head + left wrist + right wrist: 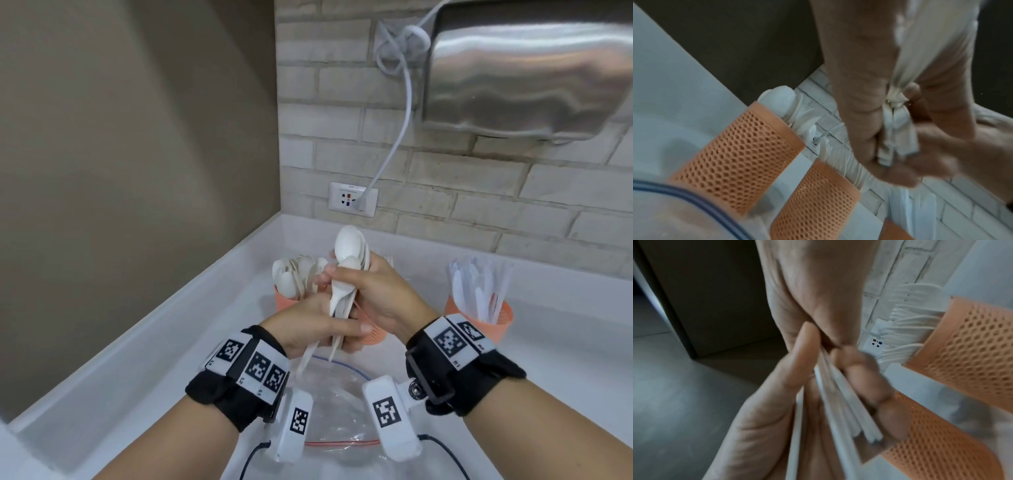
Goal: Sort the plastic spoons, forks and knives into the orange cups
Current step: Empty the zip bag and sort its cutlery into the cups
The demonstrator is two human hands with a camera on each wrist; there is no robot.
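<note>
Both hands grip one bundle of white plastic spoons (346,247), bowls up, above the counter. My left hand (337,334) wraps the handles low down. Higher up, my right hand (342,277) holds the necks just under the bowls. The handles (840,404) show between the fingers in the right wrist view. Three orange mesh cups stand behind. The left cup (285,303) holds spoons, the middle cup (372,330) is mostly hidden by my hands, and the right cup (479,320) holds knives. The left wrist view shows the spoon cup (740,146) and the middle cup (813,201) with forks.
A clear zip bag (337,397) lies on the white counter (137,377) under my wrists. A brown wall closes the left side. On the brick wall behind are a socket (352,202) with a white cable and a steel hand dryer (531,75).
</note>
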